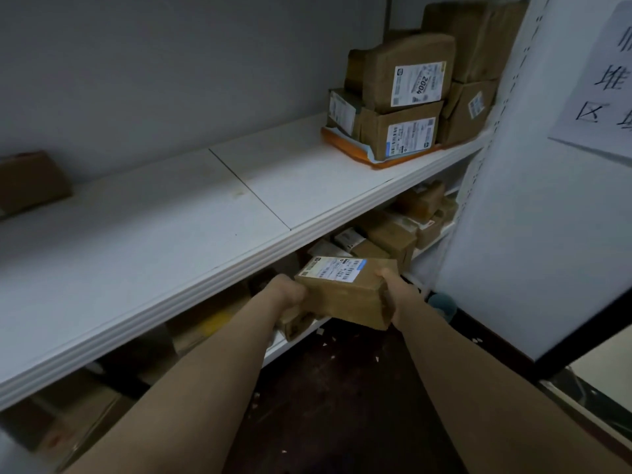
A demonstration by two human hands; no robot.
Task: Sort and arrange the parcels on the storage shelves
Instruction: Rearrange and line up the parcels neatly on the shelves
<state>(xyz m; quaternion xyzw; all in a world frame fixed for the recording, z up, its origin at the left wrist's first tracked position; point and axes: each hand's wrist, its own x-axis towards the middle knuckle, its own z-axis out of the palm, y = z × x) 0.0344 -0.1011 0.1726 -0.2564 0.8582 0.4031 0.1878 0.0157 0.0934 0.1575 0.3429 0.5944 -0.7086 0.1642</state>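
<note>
I have my left hand (290, 295) and right hand (393, 285) gripping a labelled brown parcel (342, 295) by its ends, just below the front edge of the white upper shelf (239, 213). Stacked parcels (403, 97) crowd that shelf's right end, and a lone box (30, 183) sits at its far left. More parcels (393, 234) lie on the lower shelf (439, 238).

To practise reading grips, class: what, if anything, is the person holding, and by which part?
A brown labelled parcel, held by its two ends: the left hand grips the left end, the right hand the right end.
</note>
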